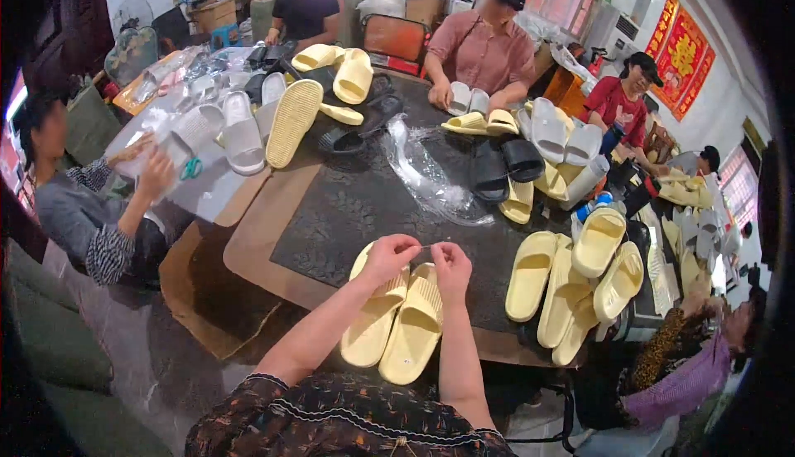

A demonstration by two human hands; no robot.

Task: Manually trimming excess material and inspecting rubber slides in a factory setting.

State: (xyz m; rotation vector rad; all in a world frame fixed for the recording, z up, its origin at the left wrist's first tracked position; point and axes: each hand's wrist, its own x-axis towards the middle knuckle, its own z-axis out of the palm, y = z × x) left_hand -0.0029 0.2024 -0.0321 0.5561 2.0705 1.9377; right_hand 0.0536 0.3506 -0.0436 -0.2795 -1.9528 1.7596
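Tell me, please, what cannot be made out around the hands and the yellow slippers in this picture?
- Head view: whatever the left hand and right hand pinch between them is too thin to identify.
- The fronts of the pair of yellow slippers are hidden under both hands.
- The stacked yellow slippers hide each other.

Whatever the left hand (389, 256) and right hand (451, 262) pinch between them at centre frame is too small to tell.
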